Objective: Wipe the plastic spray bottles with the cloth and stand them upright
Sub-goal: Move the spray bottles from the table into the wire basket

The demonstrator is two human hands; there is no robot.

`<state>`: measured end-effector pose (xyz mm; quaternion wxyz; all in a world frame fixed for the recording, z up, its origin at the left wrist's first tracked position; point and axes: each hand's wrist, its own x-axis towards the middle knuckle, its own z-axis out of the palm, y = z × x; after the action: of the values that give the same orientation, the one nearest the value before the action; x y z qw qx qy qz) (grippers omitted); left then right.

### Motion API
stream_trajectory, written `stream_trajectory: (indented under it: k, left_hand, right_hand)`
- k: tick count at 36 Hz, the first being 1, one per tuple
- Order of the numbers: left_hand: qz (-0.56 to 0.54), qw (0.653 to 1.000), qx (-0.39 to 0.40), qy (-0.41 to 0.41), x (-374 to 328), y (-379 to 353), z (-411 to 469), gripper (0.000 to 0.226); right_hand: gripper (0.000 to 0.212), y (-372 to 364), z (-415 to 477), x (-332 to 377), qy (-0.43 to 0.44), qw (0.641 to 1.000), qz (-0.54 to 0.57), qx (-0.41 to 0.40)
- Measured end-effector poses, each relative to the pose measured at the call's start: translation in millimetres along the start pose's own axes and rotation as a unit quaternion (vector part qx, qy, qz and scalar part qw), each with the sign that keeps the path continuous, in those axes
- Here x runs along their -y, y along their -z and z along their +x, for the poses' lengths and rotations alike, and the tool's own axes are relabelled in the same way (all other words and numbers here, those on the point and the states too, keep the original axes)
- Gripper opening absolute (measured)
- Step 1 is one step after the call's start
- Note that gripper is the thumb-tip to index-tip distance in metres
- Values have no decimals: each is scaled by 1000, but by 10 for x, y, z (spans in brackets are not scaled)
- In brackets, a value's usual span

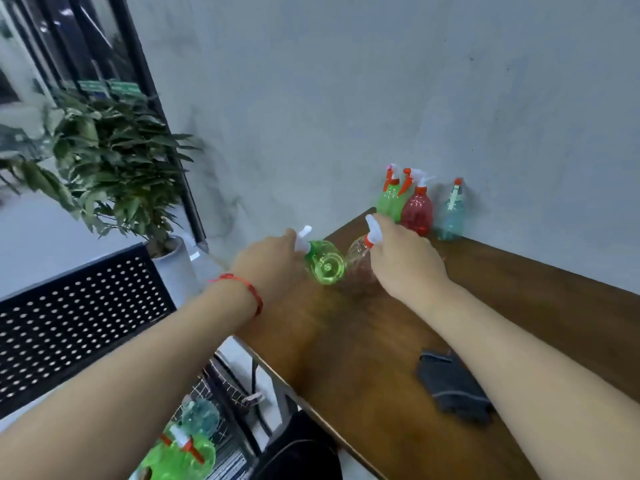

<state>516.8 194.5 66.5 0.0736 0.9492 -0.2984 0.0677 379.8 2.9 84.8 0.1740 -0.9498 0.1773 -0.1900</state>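
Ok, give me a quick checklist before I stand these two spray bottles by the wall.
1. Left hand grips the green spray bottle: ok.
2. Right hand grips the clear spray bottle by its sprayer: ok.
3. Green spray bottle upright: not ok, its base faces the camera.
4. Bare table in front of the three upright bottles: ok.
5. Grey cloth at hand: ok, lying on the table, in neither hand.
6. Both bottles wiped: cannot tell.

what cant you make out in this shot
Head view only:
- pale bottle: blurred, partly behind the right hand; tint unclear.
- wall bottles: overlapping, count unsure.
- basket bottles: cut by bottom edge, left forearm covers some.
- cloth: right forearm hides its edge.
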Motion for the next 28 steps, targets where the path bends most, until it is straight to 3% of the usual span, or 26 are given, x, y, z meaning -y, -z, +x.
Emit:
stream_trajectory:
  k: [4,8,17,21,28]
  left_hand:
    - [13,998,-44,47,535,119,-887,38]
    - [-10,993,-59,100,1025,325,-1789,28]
    - [-25,971,-63,229,1822,374,-3402,35]
    - [-28,959,-43,278,2042,246,-3898,37]
    - [-16,930,20,367,2259,-237,-4547,32]
  right_hand:
    - [43,-169,-446,509,75,997,24,20]
    - [47,-466,-815,1084,146,986,61,57]
    - [54,-1228,-1647,2238,318,937,56,136]
    - [54,-1563,-1935,2553,338,915,93,197]
    - [49,-2229,-2266,2787,288,880,144,350]
